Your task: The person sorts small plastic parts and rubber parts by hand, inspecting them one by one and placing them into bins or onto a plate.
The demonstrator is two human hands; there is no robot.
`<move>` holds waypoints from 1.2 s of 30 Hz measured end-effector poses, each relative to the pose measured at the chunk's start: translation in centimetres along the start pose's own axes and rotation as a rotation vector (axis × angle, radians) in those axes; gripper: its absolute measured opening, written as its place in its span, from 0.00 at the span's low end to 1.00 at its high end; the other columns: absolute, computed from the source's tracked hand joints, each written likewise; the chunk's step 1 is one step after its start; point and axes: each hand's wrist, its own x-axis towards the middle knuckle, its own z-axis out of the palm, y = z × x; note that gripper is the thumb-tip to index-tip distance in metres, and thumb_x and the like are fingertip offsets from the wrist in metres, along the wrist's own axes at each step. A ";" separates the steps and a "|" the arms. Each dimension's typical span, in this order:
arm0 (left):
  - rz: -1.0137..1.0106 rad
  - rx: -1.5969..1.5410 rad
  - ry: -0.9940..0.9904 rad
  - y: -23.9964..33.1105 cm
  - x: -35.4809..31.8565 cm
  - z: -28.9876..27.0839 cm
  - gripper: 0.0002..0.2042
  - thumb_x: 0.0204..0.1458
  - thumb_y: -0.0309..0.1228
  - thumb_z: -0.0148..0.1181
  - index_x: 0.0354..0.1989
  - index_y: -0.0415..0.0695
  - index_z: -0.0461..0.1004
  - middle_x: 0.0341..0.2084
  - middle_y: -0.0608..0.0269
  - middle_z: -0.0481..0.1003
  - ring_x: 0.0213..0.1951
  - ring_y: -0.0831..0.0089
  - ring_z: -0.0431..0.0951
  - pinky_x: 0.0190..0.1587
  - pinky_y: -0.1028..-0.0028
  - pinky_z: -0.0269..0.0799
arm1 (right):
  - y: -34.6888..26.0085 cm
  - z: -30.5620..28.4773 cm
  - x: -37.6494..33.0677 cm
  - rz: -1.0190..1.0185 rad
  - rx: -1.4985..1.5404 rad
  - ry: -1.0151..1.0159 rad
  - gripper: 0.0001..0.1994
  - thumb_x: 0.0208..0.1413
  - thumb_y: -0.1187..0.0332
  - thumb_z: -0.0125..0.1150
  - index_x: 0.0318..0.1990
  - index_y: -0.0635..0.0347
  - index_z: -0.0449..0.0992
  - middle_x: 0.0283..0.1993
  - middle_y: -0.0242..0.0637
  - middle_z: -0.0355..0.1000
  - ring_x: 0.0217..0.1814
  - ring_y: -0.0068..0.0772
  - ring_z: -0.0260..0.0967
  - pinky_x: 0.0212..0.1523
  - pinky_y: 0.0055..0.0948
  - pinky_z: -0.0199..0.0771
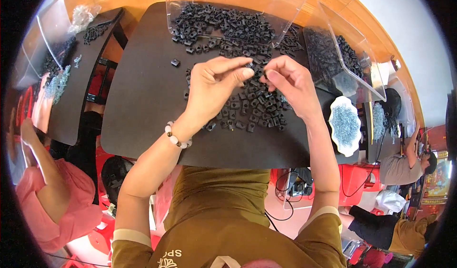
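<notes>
Head view: a dark brown worktop [143, 106] spans the middle. At its far edge lies a clear plastic bin [288, 25] with small black plastic fittings spilling out; another clear bin [358, 75] of them stands right. Beneath and between the hands spreads a loose heap of black fittings [254, 107]. Left hand [213, 83] and right hand [296, 83] hover above. A white scalloped dish [346, 150] holds silvery hardware. The left fingers pinch a tiny dark piece [249, 64]; the right fingers nearly meet, their hold impossible to tell.
</notes>
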 end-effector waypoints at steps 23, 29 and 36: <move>0.300 0.343 -0.174 -0.7 -1.2 1.3 0.11 0.45 0.21 0.69 0.40 0.40 0.82 0.29 0.60 0.79 0.29 0.76 0.76 0.32 0.78 0.73 | 1.7 0.3 -2.6 -0.048 0.200 0.063 0.10 0.58 0.64 0.65 0.33 0.63 0.75 0.30 0.31 0.76 0.30 0.17 0.69 0.34 0.19 0.71; 0.407 0.434 -0.163 -1.5 -1.5 1.2 0.13 0.43 0.15 0.67 0.40 0.37 0.81 0.30 0.59 0.77 0.29 0.72 0.78 0.31 0.76 0.76 | 2.3 0.9 -2.7 -0.019 0.196 0.078 0.10 0.60 0.67 0.62 0.31 0.62 0.73 0.30 0.31 0.75 0.29 0.16 0.68 0.33 0.19 0.70; 0.482 0.475 -0.197 -1.3 -2.0 1.5 0.15 0.43 0.09 0.61 0.41 0.32 0.79 0.30 0.56 0.75 0.30 0.69 0.80 0.34 0.73 0.81 | 2.2 1.3 -3.0 -0.017 0.095 0.102 0.08 0.59 0.71 0.61 0.29 0.62 0.71 0.29 0.31 0.74 0.28 0.16 0.68 0.30 0.18 0.69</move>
